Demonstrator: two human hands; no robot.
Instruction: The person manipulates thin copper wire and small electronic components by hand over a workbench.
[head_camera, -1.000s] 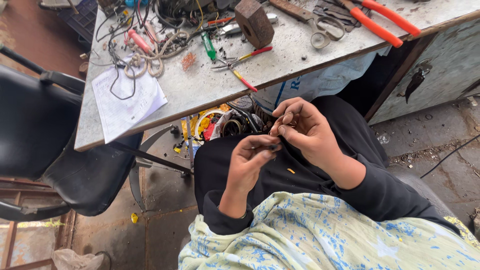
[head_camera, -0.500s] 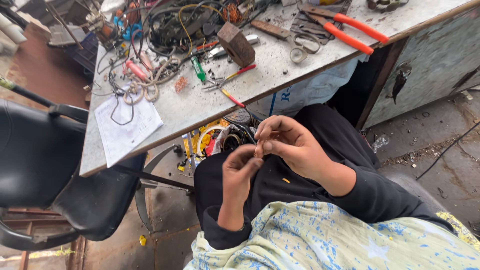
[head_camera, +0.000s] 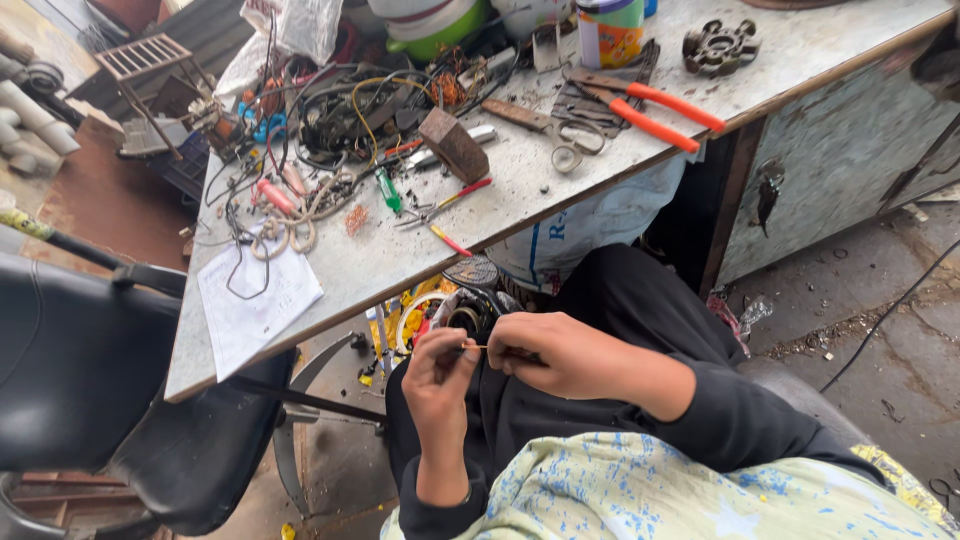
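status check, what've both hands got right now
Left hand and right hand pinch a thin wire between them, over the lap. Workbench clutter ahead, nothing in the way.

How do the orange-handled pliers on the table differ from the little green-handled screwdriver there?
The orange-handled pliers are the larger tool, with two long handles splayed apart; the green-handled screwdriver is small, with a single stubby handle. The pliers lie near the table's right front edge by a pair of scissors, while the screwdriver lies further left, beside the tangle of wires. Both rest flat on the tabletop, untouched by the hands.
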